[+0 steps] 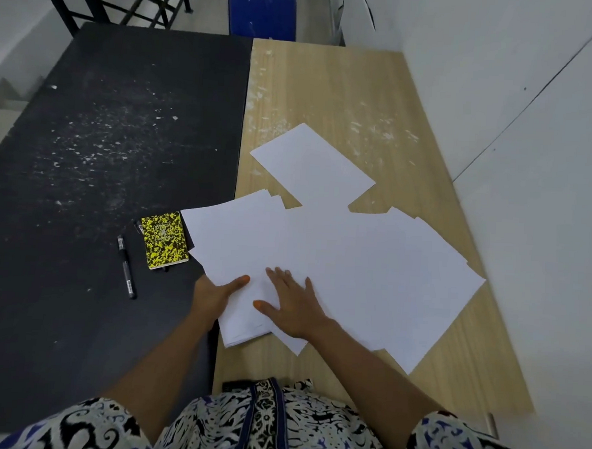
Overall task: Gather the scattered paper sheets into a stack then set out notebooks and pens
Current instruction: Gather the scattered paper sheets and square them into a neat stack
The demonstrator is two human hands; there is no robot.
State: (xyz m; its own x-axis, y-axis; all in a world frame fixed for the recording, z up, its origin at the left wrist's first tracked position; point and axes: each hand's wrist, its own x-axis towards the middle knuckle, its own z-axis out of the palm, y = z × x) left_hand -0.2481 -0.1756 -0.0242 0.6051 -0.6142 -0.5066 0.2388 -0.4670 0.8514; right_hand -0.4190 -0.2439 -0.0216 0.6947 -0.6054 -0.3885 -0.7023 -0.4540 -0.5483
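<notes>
Left hand apparently gripping paper sheets, right hand flat on top

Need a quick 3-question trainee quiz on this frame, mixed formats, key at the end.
1. True or false: the yellow notebook lies on the black tabletop.
2. Which hand lies flat on top of the paper sheets? A) left hand B) right hand C) neither
3. Fill in: one single sheet lies farther from the person than the rest, on the ____ tabletop.

Key: 1 true. 2 B; the left hand grips the pile's edge, thumb on top. 3 wooden. The black pen lies left of the notebook.
</notes>
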